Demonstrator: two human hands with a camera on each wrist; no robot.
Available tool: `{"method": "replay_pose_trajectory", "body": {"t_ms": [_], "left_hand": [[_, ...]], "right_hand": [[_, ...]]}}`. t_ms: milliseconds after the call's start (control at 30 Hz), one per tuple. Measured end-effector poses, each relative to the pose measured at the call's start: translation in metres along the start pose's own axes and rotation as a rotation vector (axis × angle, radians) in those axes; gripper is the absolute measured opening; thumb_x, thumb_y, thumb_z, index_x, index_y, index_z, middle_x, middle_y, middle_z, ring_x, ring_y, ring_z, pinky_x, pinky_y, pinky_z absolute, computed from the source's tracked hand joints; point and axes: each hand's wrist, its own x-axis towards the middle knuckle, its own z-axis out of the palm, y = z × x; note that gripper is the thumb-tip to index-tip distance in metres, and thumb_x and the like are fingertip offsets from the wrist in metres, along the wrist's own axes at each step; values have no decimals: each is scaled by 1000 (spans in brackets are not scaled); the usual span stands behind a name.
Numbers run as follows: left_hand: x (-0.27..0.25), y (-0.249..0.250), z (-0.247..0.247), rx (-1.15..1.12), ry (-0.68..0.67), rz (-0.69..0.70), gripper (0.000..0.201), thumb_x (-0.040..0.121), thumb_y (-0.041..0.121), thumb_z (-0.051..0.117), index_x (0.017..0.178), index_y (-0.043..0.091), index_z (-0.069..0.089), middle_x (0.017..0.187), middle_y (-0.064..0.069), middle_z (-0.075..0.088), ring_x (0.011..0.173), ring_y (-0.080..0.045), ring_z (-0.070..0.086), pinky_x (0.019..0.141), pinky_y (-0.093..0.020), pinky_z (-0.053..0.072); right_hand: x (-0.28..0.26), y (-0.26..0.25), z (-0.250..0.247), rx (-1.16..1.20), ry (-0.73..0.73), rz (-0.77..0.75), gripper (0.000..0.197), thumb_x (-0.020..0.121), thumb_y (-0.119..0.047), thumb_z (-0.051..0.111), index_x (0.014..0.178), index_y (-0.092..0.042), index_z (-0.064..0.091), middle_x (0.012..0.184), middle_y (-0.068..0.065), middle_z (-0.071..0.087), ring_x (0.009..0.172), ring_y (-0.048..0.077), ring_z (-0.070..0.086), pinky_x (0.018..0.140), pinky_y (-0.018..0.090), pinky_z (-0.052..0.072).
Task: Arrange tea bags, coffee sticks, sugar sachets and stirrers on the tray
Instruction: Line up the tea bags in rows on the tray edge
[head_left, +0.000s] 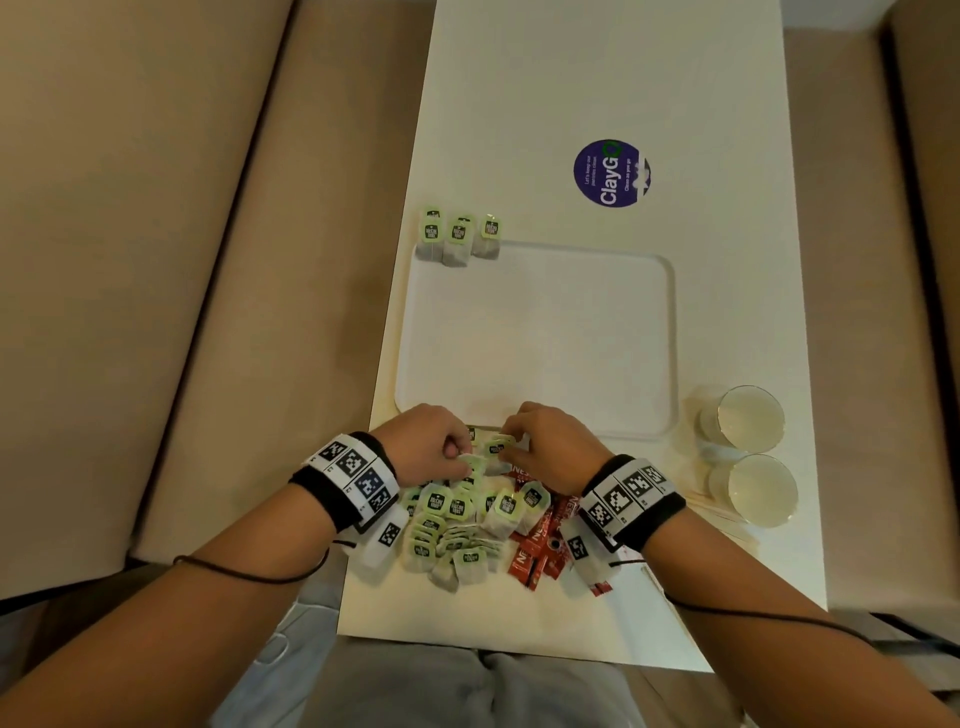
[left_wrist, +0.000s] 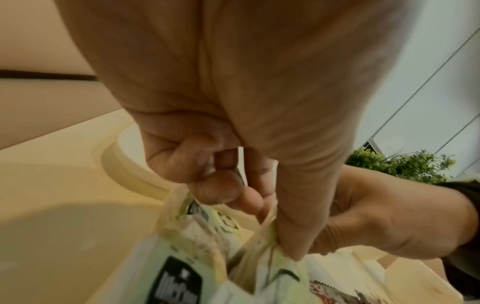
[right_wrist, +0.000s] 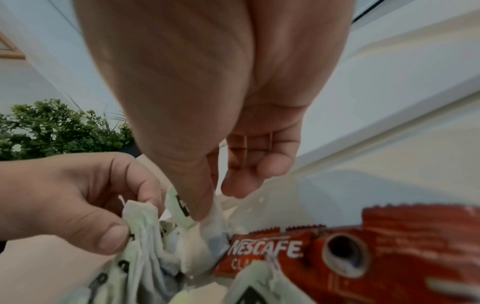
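Note:
A heap of green-tagged tea bags (head_left: 457, 525) lies on the table's near end, with red coffee sticks (head_left: 545, 535) beside it on the right. Both hands work at the heap's far edge, just in front of the white tray (head_left: 535, 338). My left hand (head_left: 457, 452) pinches one tea bag (left_wrist: 270, 246) between thumb and fingers. My right hand (head_left: 511, 441) pinches another tea bag (right_wrist: 182, 207) by its tag. The two bags hang close together. Three tea bags (head_left: 457, 236) lie in a row at the tray's far left corner. The rest of the tray is bare.
Two glasses (head_left: 748, 418) (head_left: 761, 488) stand to the right of the tray, with pale stirrers (head_left: 717, 512) lying next to them. A purple round sticker (head_left: 612, 172) is on the table beyond the tray. Beige cushions flank the narrow white table.

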Motion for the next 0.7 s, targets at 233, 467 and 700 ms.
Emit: {"method": "replay_pose_trajectory", "body": {"t_ms": [233,467,700], "left_hand": [[-5,7,-7,-167,57,-15,9,83,25,76,88,18,72,76,11,62,62,-2,53,62,-20,45],[-3,14,-23,-418,151,-43,7,82,26,72,83,19,72,91,-9,74,68,-19,64,69,-36,55],[-1,31,-39,-838,147,-54,22,92,-5,40,76,7,50,98,-2,77,91,-15,71,75,-26,55]], "right_hand": [[-18,2,-17,136,65,0,15,93,-34,66,102,-23,71,95,-12,60,79,7,61,73,29,50],[-32,-5,-41,297,128,36,12,94,-35,65,99,-25,71,90,-13,70,84,1,64,75,25,52],[-38,-21,-60,539,166,5,7,96,-26,66,95,-20,70,86,-10,74,79,6,68,76,24,54]]}}
